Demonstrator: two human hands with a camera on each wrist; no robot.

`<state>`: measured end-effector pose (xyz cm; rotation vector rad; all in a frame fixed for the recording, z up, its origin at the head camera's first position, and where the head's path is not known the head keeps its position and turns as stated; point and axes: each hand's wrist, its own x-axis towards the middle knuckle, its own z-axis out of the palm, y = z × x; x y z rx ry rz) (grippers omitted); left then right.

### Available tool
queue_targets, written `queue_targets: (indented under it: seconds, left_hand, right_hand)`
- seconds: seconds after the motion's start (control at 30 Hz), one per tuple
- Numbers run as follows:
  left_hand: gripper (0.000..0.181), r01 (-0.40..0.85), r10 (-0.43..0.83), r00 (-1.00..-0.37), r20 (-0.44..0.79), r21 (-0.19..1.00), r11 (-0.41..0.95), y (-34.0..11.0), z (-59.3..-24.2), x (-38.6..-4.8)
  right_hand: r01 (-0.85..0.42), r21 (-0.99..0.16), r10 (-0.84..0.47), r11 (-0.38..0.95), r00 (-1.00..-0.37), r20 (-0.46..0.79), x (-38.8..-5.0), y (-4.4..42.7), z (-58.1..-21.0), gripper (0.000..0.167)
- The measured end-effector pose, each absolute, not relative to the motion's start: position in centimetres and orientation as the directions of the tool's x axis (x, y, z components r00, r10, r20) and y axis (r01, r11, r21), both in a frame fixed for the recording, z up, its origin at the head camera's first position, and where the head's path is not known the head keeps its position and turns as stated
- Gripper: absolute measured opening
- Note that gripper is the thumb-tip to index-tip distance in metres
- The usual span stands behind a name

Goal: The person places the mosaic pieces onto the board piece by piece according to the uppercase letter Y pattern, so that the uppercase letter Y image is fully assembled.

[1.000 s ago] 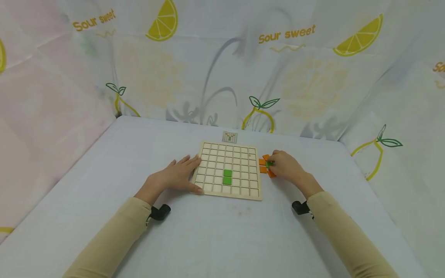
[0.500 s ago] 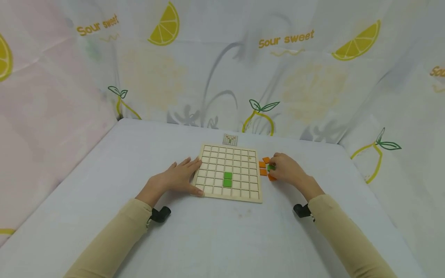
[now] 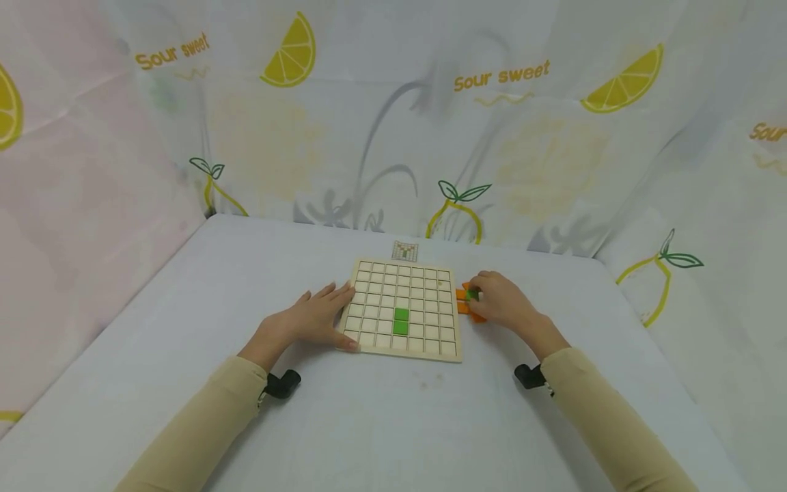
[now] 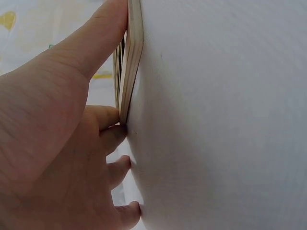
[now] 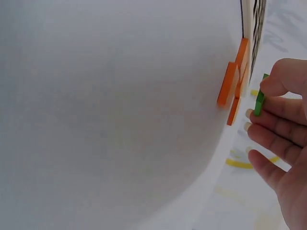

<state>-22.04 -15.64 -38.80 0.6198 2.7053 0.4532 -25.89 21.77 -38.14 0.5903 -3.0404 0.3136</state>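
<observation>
Compared with half a second ago, the right hand [image 3: 501, 301] is sitting slightly closer to the square, pale wooden board [image 3: 416, 305] marked with a grid, while the left hand [image 3: 316, 320] is keeping its place at the board's left side.

Left of the board, the left hand is reaching out from a tan sleeve [image 3: 205, 420]; its grip is wide, with the thumb resting on the board's near-left corner and the fingers spreading along its left edge. The board is lying flat on the white-covered counter [image 3: 393, 430]. Two flat, square green tiles [image 3: 401, 322] are filling adjoining cells of one column in the board's near half. Just beyond the board's far edge, a small printed paper card [image 3: 405, 251] is showing a gridded pattern.

Just beside the board's right edge, a cluster of flat orange tiles [image 3: 462, 307] is lying on the counter. Right of the board, the right hand is hovering around that cluster, its grip narrow and pinching a thin green tile [image 5: 260, 103] between thumb and fingers. Behind the board, a white cloth [image 3: 344, 150] printed with lemons is hanging.
</observation>
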Motion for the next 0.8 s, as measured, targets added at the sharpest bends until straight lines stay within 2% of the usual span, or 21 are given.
queue_targets:
  seconds: [0.27, 0.8]
  left_hand:
    - [0.118, 0.362, 0.464, -0.853, -0.239, 0.370, 0.855, -15.6, -38.6, -21.8]
    - [0.118, 0.361, 0.464, -0.852, -0.243, 0.369, 0.856, -15.6, -38.8, -22.0]
  right_hand:
    - [-0.436, -0.204, -0.416, 0.876, -0.899, 0.135, -25.8, 20.8, -38.2, 0.024]
    - [-0.450, -0.256, -0.432, 0.856, -0.893, 0.125, -26.0, 18.4, -38.5, 0.022]
